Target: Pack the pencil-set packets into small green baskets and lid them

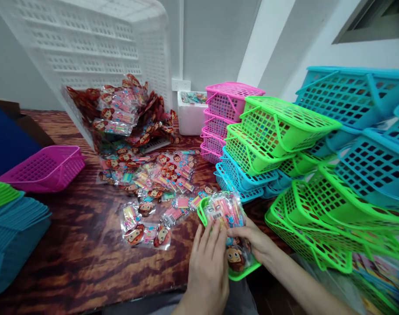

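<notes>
A green basket [244,274] filled with clear plastic packets [228,209] sits at the table's front edge, tilted. My left hand [208,258] lies over its left side, fingers stretched out and resting on the packets. My right hand [251,236] reaches in from the right, its fingers on the packets and partly hidden among them; whether it grips one is not clear. A packet with a cartoon face [235,257] shows near the basket's front end. Loose packets [147,235] lie on the table to the left of the basket.
A white crate [153,48] lies tipped, packets spilling onto the wooden table [97,245]. Stacked green baskets [284,127], blue baskets [353,94] and pink baskets [223,103] rise at the right. A magenta basket [51,168] and nested blue baskets [15,245] stand left. Behind is a white box [189,118].
</notes>
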A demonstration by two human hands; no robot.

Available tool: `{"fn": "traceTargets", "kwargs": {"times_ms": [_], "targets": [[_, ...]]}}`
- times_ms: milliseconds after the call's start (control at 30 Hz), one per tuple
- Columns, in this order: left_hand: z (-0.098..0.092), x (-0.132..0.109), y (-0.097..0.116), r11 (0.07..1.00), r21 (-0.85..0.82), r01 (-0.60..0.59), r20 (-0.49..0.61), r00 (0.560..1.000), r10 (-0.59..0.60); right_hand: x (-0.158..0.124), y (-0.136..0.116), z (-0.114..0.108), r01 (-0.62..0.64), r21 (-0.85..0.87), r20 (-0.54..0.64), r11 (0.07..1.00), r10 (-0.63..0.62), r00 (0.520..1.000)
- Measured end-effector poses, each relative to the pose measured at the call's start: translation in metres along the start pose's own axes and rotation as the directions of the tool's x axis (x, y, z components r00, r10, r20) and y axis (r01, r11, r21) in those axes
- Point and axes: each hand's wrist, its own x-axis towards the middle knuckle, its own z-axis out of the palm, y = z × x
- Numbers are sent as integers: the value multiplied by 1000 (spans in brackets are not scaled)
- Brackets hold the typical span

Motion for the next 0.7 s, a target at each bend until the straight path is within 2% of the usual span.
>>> {"fn": "traceTargets", "kwargs": {"times_ms": [67, 100, 200, 267, 367, 500, 633, 700], "targets": [[-7, 2, -6, 980, -152, 127, -45, 990, -136, 0, -2, 1, -8, -30, -16, 1000, 8, 1000], [-11, 6, -11, 954, -211, 211, -76, 970, -231, 0, -3, 1, -17, -41, -20, 999, 16, 1000], [-15, 27, -36, 839, -338, 427, -135, 860, -492, 4, -6, 3, -55, -67, -21, 996, 54, 998], [-12, 43, -53, 762, -429, 485, -91, 816, -571, 8, -7, 4, -82, -85, -10, 993, 82, 997], [-4, 61, -71, 716, -483, 504, -3, 817, -577, 13, -7, 4, -101, -107, -5, 989, 101, 995], [0, 67, -82, 658, -539, 526, 101, 816, -570, 18, -4, -2, -120, -167, -17, 979, 119, 993], [-3, 66, -83, 615, -568, 546, 154, 805, -572, 23, -2, -13, -147, -184, 112, 972, 169, 979], [-3, 65, -83, 610, -575, 545, 164, 807, -567, 26, 0, -16, -169, -187, 137, 968, 196, 971]]}}
